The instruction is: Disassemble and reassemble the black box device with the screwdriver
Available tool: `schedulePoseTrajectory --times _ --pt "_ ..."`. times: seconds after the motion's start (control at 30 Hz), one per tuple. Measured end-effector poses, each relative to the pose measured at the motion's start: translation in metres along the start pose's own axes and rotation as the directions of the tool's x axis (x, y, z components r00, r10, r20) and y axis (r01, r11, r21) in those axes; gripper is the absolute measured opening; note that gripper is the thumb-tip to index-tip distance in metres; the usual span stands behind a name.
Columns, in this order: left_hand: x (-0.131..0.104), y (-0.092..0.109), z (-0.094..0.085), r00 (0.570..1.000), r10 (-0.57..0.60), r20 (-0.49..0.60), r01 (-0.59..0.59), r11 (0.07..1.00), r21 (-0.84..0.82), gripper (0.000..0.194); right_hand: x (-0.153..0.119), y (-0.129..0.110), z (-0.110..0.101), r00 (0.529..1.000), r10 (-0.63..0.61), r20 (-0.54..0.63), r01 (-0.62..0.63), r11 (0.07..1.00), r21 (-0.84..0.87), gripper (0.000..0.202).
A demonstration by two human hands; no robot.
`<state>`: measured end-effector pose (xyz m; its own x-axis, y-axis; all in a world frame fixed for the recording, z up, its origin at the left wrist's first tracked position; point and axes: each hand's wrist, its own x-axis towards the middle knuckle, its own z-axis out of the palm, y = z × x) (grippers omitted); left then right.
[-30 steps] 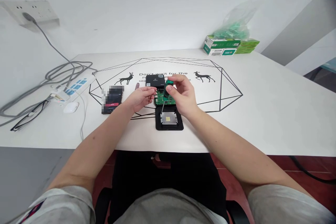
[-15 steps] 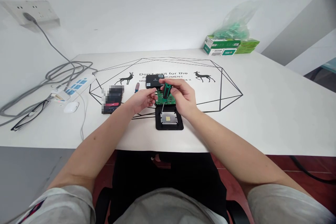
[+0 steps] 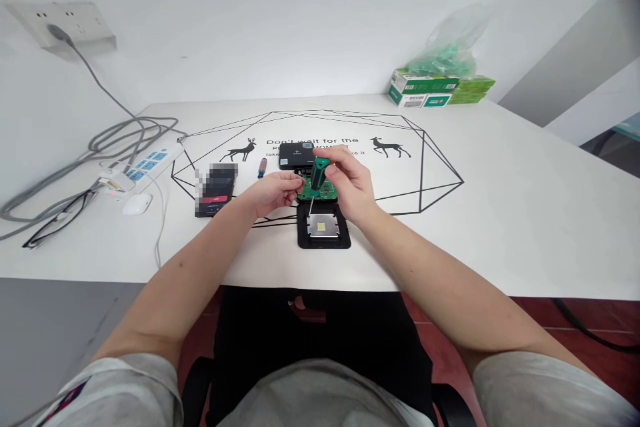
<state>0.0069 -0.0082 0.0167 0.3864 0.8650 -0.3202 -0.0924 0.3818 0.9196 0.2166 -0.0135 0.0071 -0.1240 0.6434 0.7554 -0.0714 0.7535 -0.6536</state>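
Note:
My right hand (image 3: 350, 180) holds a green and black screwdriver (image 3: 319, 173), its thin shaft pointing down to the upper left part of a black cover (image 3: 303, 237) with a silver plate (image 3: 325, 220). Behind that cover lies a green circuit board (image 3: 327, 192), partly hidden by the screwdriver. My left hand (image 3: 277, 192) is at the board's left edge, thumb and fingertips pinched together; whatever is between them is too small to make out. A black box-like part (image 3: 295, 155) lies just behind the board.
A small screwdriver (image 3: 262, 168) and a phone (image 3: 217, 190) lie to the left. Farther left are a power strip (image 3: 150, 167), a white mouse-like case (image 3: 137, 204), glasses (image 3: 57, 220) and coiled cables. Green boxes (image 3: 425, 83) with a plastic bag (image 3: 445, 57) stand at the back right.
My right forefinger has shifted slightly on the top of the screwdriver handle. My left fingertips have drawn closer together by the board's edge.

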Motion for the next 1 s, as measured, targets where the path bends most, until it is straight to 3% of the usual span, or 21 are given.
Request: schedulePoseTrajectory --times 0.23,0.47,0.7,1.0 --pt "-0.001 -0.001 -0.003 0.996 -0.005 0.085 0.001 0.999 0.047 0.018 -0.001 0.007 0.012 0.997 0.070 -0.037 -0.062 0.980 0.189 0.036" --pt "-0.004 0.001 -0.002 0.999 0.020 0.047 -0.025 0.994 0.105 0.017 -0.004 0.008 0.010 0.987 -0.006 -0.162 0.008 1.000 0.011 0.044" --pt "-0.005 0.001 -0.002 1.000 -0.006 0.031 0.002 0.990 0.139 0.019 -0.007 0.004 0.005 0.997 0.046 0.067 -0.051 0.996 0.076 0.033" --pt "-0.006 0.000 -0.005 0.996 0.005 0.084 -0.019 0.985 0.170 0.020 -0.006 0.010 0.005 0.996 0.062 0.069 -0.063 0.998 0.006 0.036"
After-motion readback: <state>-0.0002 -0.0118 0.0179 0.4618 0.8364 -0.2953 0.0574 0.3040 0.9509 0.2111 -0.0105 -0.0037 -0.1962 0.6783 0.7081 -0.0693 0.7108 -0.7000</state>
